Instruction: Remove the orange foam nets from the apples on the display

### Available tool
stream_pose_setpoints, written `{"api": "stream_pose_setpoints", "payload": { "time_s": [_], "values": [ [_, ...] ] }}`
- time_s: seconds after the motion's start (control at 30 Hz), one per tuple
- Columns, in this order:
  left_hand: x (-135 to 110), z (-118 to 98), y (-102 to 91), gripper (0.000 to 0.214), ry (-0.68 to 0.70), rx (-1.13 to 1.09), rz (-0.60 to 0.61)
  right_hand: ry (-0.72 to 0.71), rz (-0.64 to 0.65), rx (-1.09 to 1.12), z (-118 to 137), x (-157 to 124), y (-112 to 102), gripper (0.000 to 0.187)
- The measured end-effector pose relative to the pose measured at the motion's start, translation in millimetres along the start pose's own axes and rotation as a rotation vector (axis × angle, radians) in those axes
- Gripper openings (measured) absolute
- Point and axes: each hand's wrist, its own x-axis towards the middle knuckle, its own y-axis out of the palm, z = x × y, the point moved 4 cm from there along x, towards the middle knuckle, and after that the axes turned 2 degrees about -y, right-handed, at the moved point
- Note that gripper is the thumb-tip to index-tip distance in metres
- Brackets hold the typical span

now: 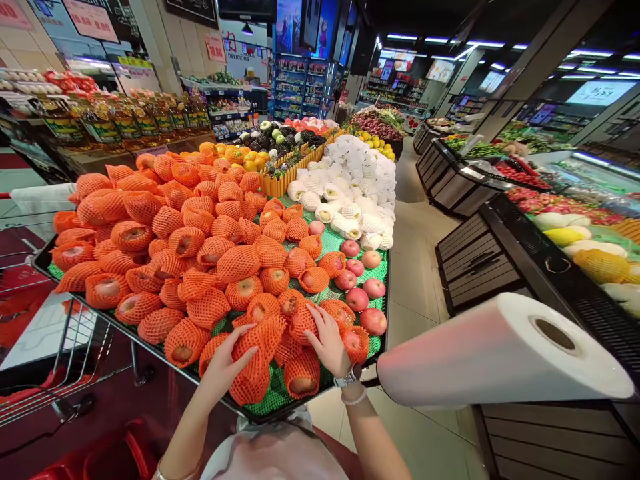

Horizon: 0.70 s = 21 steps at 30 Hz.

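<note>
- The table (273,398), lined with green matting, runs from 6 o'clock away toward 12. It is tilted toward the aisle, probably so the fruit faces shoppers.
- A heap of netted apples (200,247) covers its 9 to 11 o'clock side. The orange foam sleeves likely keep them from bruising one another.
- A roll of plastic bags (500,353) juts in at 3 o'clock, just beside the table corner, within easy reach of the fruit.
- White-sleeved fruit (355,187) is stacked at 1 o'clock, apart from the orange heap.
- A wire trolley (60,347) stands at 8 o'clock against the table's edge.
- Bare apples (363,287) lie in a loose row at 2 o'clock, without sleeves.
- The left hand (225,363), at 6 o'clock, is open, its fingers curved against the side of the near apple (255,370) at the table's front edge.
- The right hand (327,341), just beside it, lies palm down with spread fingers on the next apple (299,325), not closed around it.
- A wristwatch (349,377) sits on the right wrist.
</note>
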Motion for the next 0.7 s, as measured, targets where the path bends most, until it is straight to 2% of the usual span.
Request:
{"api": "stream_pose_setpoints", "payload": {
  "time_s": [0.1,0.17,0.23,0.27,0.33,0.4,0.43,0.5,0.6,0.63,0.7],
  "values": [
    [-0.5,-6.8,-2.9,0.039,-0.024,-0.104,-0.06,0.012,-0.218,0.113,5.6,-8.1,-1.8,0.049],
    [-2.0,-8.8,-0.4,0.04,-0.031,-0.154,-0.065,-0.017,-0.387,0.172,16.0,-16.3,-9.0,0.044],
    [-4.0,-11.8,5.0,0.041,-0.022,-0.186,-0.043,-0.055,-0.482,0.241,28.9,-24.6,-16.8,0.036],
    [-5.1,-14.4,8.7,0.041,-0.006,-0.193,-0.019,-0.07,-0.468,0.289,35.1,-27.8,-18.5,0.033],
    [-7.1,-21.8,17.4,0.04,0.045,-0.192,0.041,-0.061,-0.314,0.401,44.4,-32.3,-14.0,0.03],
    [-8.3,-29.5,24.9,0.04,0.1,-0.179,0.073,0.003,-0.155,0.504,47.7,-37.2,-3.0,0.032],
    [-8.4,-32.4,27.9,0.04,0.116,-0.168,0.077,0.045,-0.135,0.541,46.9,-40.0,2.2,0.033],
    [-7.8,-35.3,32.3,0.041,0.127,-0.142,0.076,0.099,-0.231,0.575,43.5,-46.0,7.7,0.029],
    [-6.8,-33.4,36.8,0.048,0.135,-0.114,0.102,0.025,-0.439,0.493,44.3,-53.8,5.1,0.02],
    [-6.8,-31.8,37.7,0.051,0.142,-0.113,0.109,-0.019,-0.447,0.447,46.6,-54.9,3.6,0.016],
    [-7.6,-27.8,37.7,0.053,0.155,-0.121,0.095,-0.067,-0.364,0.376,50.7,-54.5,2.7,0.01]
  ]
}}
